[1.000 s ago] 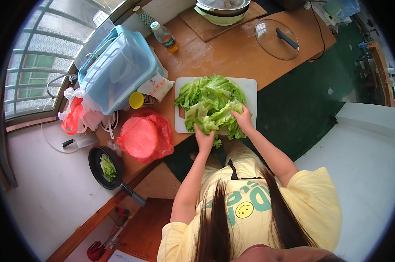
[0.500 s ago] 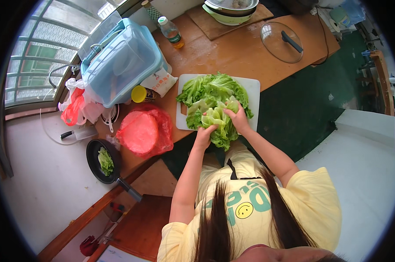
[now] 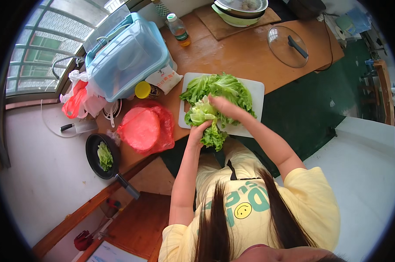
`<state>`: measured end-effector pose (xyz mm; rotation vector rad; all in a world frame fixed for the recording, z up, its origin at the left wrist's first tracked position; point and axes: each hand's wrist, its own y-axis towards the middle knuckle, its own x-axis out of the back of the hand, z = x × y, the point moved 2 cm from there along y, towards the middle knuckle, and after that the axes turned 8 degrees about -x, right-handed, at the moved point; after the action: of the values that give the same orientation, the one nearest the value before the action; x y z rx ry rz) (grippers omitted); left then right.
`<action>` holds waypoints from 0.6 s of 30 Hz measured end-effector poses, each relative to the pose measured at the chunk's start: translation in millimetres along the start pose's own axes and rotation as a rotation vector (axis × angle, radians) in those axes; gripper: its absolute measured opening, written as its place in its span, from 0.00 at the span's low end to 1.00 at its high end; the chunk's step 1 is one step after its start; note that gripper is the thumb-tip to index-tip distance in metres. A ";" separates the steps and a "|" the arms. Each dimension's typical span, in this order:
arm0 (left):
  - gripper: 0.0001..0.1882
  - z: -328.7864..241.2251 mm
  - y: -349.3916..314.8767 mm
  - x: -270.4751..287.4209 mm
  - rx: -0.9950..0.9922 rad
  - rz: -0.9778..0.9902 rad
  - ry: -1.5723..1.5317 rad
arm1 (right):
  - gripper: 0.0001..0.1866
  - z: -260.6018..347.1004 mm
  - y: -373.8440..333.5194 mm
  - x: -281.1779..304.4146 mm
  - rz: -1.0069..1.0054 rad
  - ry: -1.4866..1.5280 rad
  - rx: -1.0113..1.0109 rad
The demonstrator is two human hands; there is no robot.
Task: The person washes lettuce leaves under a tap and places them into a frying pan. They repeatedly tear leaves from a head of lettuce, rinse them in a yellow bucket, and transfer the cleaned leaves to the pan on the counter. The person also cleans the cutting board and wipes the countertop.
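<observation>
Over the white cutting board [image 3: 259,94], my left hand [image 3: 199,132] grips a pale green head of lettuce [image 3: 201,112] low on its near side. My right hand [image 3: 224,108] is at the upper right of that head, its fingers curled onto the leaves and slightly blurred. Loose green lettuce leaves [image 3: 230,85] cover much of the board behind both hands. A few leaves hang below my left hand, past the board's near edge.
Left of the board lie a red plastic bag [image 3: 145,127], a yellow-lidded jar [image 3: 146,90] and a blue bin [image 3: 127,61]. A black pan [image 3: 90,150] holds some lettuce, with a cleaver [image 3: 86,126] behind it. A glass lid [image 3: 280,46] rests at the far right.
My right hand has moved left and up across the lettuce, onto its top. My left hand still holds the head, now turned with its pale inner leaves showing. The view has shifted slightly.
</observation>
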<state>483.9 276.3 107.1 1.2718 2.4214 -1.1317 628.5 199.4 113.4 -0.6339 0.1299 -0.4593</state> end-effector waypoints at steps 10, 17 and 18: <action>0.25 7.5 5.1 36.5 -0.041 -0.047 -0.171 | 0.17 -67.6 21.3 97.2 -0.683 -0.397 0.231; 0.24 13.7 2.2 27.7 -0.025 -0.019 -0.194 | 0.18 -49.2 -28.5 118.9 -0.286 0.481 0.182; 0.24 15.2 3.9 29.8 -0.036 -0.008 -0.196 | 0.18 -45.0 -34.3 119.9 -0.269 0.588 0.171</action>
<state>465.8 285.7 80.4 1.0862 2.2951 -1.1510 711.2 96.6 100.4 -0.3331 0.5612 -0.9006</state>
